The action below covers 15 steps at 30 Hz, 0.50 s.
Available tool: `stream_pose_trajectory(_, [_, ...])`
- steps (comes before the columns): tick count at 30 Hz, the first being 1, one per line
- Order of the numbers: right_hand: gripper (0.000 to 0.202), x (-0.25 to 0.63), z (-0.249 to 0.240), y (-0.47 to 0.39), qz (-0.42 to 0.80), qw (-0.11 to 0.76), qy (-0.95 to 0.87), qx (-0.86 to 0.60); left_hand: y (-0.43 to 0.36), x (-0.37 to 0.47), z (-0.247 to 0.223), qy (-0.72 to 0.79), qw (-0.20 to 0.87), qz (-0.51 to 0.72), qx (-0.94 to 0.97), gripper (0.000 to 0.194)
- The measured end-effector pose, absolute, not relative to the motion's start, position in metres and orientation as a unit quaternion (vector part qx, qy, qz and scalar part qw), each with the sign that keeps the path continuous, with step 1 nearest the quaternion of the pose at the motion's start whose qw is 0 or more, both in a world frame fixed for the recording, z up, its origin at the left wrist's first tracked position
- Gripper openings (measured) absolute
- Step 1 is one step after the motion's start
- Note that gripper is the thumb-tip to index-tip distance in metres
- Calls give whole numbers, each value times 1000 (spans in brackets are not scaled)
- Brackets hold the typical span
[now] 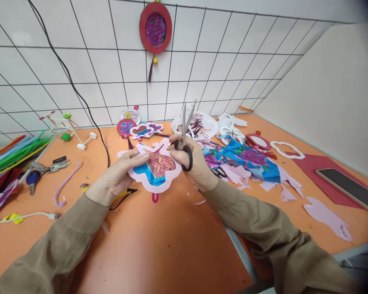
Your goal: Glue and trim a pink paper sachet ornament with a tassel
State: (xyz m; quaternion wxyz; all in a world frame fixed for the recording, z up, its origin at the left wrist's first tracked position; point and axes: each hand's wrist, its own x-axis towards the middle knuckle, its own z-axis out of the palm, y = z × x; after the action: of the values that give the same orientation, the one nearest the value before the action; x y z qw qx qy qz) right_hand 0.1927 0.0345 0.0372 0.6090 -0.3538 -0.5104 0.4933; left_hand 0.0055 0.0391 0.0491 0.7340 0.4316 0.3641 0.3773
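Between my hands is a flower-shaped ornament (pixel 167 185) with a pale pink paper rim, a blue and patterned fabric centre and a pink loop at its lower edge. My left hand (pixel 122 173) is closed on its left side, thumb on top. In my right hand (pixel 194 163) are black-handled scissors (pixel 187 122), their blades pointing up and spread apart. The fingertips of that hand also touch the ornament's right side. Some of the right fingers are hidden behind the ornament and the handles.
Finished ornaments (pixel 142 130) lie near the tiled wall, beside a white plastic bag (pixel 207 122). Blue floral fabric (pixel 251 159) and pink paper scraps spread to the right, near a phone (pixel 349 185). Keys (pixel 33 177), pipe cleaners (pixel 18 153) and a black cable (pixel 70 77) are at left.
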Motion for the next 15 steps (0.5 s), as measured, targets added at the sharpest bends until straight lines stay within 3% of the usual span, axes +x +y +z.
stream_pose_trajectory(6, [27,191,35,30,507,573,-535,-358,39,5,54,367,735,366,437,40])
stream_pose_trajectory(11, [27,190,30,32,488,558,-556,-377,34,9,59,418,707,369,435,27])
stream_pose_trajectory(15, [27,188,29,32,487,545,-560,-391,33,9,59,438,687,375,442,30])
